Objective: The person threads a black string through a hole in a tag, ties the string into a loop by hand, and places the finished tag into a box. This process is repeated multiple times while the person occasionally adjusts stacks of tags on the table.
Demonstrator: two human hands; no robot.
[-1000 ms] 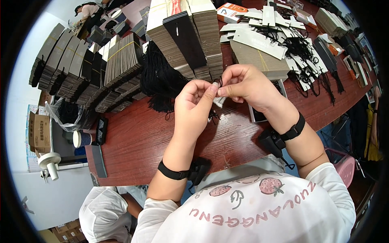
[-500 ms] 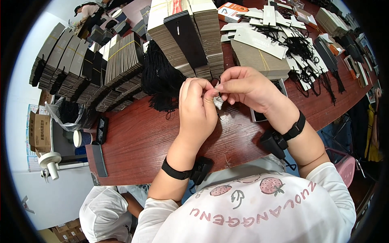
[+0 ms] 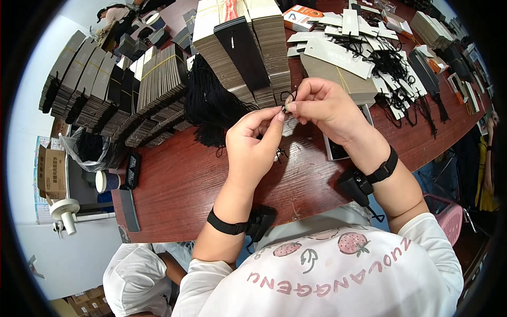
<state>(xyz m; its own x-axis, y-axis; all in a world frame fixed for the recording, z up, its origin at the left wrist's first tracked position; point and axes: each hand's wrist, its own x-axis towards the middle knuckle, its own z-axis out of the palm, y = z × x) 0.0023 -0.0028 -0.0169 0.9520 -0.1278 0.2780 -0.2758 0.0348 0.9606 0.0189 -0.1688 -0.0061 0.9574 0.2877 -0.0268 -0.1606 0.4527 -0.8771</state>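
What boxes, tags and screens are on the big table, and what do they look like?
Tag stacks: far left, long grey-brown and black rows.
Black tag: leaning on the tall middle stack, long, with a hole.
Orange-white box: far middle, flat.
Phone: under the right hand, dark screen.
Cardboard box: left, off the table.
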